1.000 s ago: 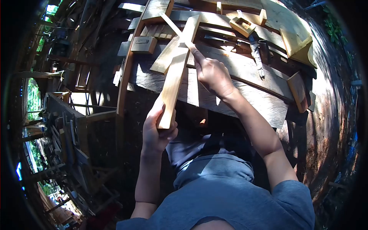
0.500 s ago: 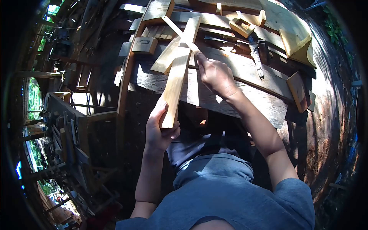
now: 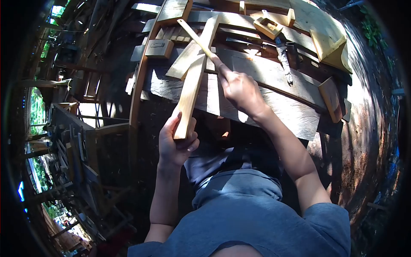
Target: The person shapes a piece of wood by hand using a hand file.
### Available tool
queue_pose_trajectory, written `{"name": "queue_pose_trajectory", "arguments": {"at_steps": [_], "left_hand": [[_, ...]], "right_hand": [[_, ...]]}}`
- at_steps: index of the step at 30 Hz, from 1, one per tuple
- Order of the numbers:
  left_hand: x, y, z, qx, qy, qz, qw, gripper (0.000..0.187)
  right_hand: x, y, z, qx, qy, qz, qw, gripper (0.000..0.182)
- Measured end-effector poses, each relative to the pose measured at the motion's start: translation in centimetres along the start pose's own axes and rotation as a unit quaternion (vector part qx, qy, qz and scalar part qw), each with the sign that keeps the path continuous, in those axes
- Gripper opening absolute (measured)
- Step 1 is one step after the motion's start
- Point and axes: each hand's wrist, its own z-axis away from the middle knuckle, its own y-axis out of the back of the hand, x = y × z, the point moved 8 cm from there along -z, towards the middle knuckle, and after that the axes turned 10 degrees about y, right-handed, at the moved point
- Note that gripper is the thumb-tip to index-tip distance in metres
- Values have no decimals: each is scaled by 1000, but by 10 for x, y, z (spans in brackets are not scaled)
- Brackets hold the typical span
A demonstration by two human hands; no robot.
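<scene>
My left hand (image 3: 177,139) is wrapped round the near end of a long, pale wooden board (image 3: 190,94), which slants up and away over the workbench. A thin, light wooden stick (image 3: 195,37) crosses the board's upper part. The stick's near end is in my right hand (image 3: 243,90), whose index finger is stretched along it. Beneath the board's far half, another angled piece of wood (image 3: 180,63) lies on the bench.
Wooden planks (image 3: 261,68) lie across the bench (image 3: 299,118). A small block with a metal plate (image 3: 159,49) is at the left, a hollowed wooden block (image 3: 268,27) at the back. An upright wood piece (image 3: 331,99) stands at the right. Stacked timber (image 3: 77,150) fills the left side.
The board and my left hand have shifted slightly left and up. The stick has moved a little down and left over the board, with my right hand slightly lower.
</scene>
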Motion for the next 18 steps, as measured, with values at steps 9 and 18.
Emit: {"name": "queue_pose_trajectory", "arguments": {"at_steps": [9, 18], "left_hand": [[-2, 2, 2, 0, 18, 59, 998, 28], [1, -6, 1, -41, 11, 78, 996, 28]], "right_hand": [[-65, -2, 80, -116, 78, -65, 988, 61], [14, -5, 0, 43, 19, -41, 998, 44]]}}
